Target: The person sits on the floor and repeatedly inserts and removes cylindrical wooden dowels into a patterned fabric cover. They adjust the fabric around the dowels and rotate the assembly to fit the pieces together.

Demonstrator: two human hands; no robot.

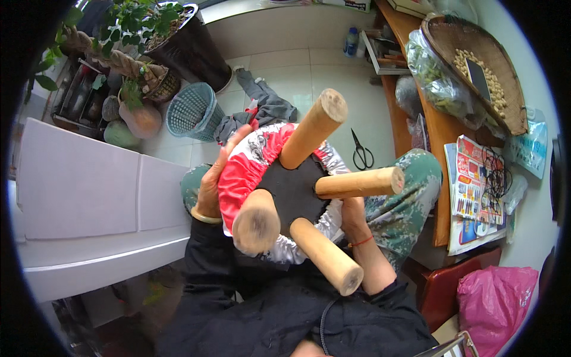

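A small round stool (290, 190) is turned legs-up above my lap. Several thick wooden legs point toward me from its black underside. A red, white and grey fabric cover (244, 178) wraps the seat, its gathered edge lying around the underside. My left hand (215, 177) holds the covered rim on the left, fingers stretched along the cloth. On the right, my right hand (353, 215) grips the rim from the side; its fingers are mostly hidden behind the stool.
Black-handled scissors (362, 156) lie on the tiled floor, right of crumpled grey cloth (264, 98). A blue-green basket (193, 113) and potted plant (190, 50) stand at left. A wooden shelf (443, 178) along the right wall carries newspapers (476, 181) and a woven tray (511, 77).
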